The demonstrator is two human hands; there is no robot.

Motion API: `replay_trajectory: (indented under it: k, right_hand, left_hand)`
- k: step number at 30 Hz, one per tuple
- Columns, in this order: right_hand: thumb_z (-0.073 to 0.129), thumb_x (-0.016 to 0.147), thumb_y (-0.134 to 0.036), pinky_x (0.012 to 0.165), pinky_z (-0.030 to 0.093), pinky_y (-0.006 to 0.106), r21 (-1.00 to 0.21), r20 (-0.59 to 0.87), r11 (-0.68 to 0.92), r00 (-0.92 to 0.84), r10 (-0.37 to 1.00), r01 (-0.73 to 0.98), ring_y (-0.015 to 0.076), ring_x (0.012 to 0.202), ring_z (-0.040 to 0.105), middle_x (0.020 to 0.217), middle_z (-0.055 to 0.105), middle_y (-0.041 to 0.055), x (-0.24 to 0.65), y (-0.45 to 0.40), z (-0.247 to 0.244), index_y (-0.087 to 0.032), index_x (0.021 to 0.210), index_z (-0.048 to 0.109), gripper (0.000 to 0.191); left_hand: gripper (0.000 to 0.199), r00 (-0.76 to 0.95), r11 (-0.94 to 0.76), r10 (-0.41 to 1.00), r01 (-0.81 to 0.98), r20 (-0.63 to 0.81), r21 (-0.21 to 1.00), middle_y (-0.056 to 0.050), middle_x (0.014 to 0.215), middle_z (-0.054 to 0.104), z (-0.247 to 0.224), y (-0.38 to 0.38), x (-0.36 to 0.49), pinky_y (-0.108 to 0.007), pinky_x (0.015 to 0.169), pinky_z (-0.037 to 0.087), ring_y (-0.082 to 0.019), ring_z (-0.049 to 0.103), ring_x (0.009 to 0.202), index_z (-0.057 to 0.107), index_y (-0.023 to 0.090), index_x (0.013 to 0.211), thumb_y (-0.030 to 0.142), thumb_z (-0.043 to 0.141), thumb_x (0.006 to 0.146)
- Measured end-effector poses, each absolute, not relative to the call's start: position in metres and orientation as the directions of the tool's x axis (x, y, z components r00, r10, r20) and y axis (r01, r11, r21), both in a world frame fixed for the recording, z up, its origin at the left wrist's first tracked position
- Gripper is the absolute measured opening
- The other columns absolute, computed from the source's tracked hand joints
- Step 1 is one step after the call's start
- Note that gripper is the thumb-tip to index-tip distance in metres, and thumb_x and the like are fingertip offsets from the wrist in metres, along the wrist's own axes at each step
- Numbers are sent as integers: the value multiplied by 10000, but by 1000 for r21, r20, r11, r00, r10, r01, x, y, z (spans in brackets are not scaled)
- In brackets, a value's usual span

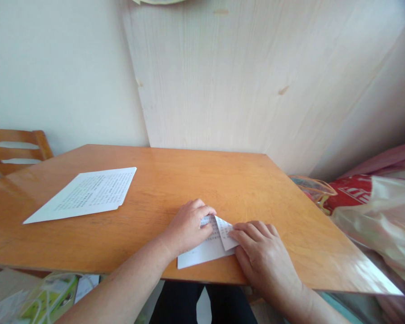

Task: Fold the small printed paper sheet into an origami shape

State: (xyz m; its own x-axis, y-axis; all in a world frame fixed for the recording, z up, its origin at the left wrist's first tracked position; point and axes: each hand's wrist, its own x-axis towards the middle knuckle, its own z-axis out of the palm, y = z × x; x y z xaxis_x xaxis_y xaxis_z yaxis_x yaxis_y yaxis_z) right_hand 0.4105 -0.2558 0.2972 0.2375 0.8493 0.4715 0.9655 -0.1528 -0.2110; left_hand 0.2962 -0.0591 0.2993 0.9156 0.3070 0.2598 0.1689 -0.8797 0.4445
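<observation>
By the near edge of the wooden table [185,180], works at a printed paper [195,257] lying between both hands. Steadies its upper left side with the left hand [190,226], thumb and fingers parted, apparently resting on it rather than gripping. Presses the right hand [263,249], fingers close together, onto a triangular flap [224,235] folded over at the right; cannot tell about any pinch by the hidden thumb tip. Seems partway through folding: shows this flap turned over, yet appears unfinished, with the left portion lying flat. Farther off, to the left, shows printed sheets [91,193] lying flat, well apart from both hands, apparently unfolded.
</observation>
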Motion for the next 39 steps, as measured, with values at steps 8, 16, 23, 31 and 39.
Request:
replay_trajectory:
  k: [8,16,23,31,39]
  right_hand:
    - [591,868,-106,832,353,398,-206,470,-158,239,850,966,246,954,570,1028,714,38,412,-257,295,-225,953,700,182]
    - [599,867,-112,831,359,396,-181,461,-163,229,857,970,239,950,577,1020,711,40,411,-255,298,-232,963,709,189]
    - [601,868,-111,822,352,401,-180,446,-164,229,865,970,251,937,577,1004,716,52,410,-256,299,-229,946,707,176]
    - [593,864,-102,841,353,408,-192,456,-152,226,861,969,251,956,576,1030,716,55,410,-256,300,-220,976,711,202]
    - [587,874,-116,869,358,424,-212,450,-145,228,863,967,258,983,568,1053,714,52,408,-258,302,-221,1001,715,208]
  left_hand:
    - [274,910,-892,303,166,282,421,-50,1041,638,296,-58,297,-347,921,488,-220,614,1001,699,217,1058,174,604,805]
    - [378,898,-893,319,179,302,413,-58,1101,640,298,-60,297,-362,952,482,-227,601,1061,640,209,1170,156,602,798]
    - [298,925,-903,272,150,265,403,-42,1052,637,301,-61,296,-343,937,491,-212,610,1026,721,255,1091,171,589,838]
    - [299,924,-900,280,158,260,405,-44,1051,643,302,-61,297,-332,923,495,-209,609,1018,741,252,1091,182,599,837]
    - [263,924,-893,283,155,259,424,-48,1037,652,303,-62,297,-340,902,502,-215,617,1006,747,248,1077,220,604,858]
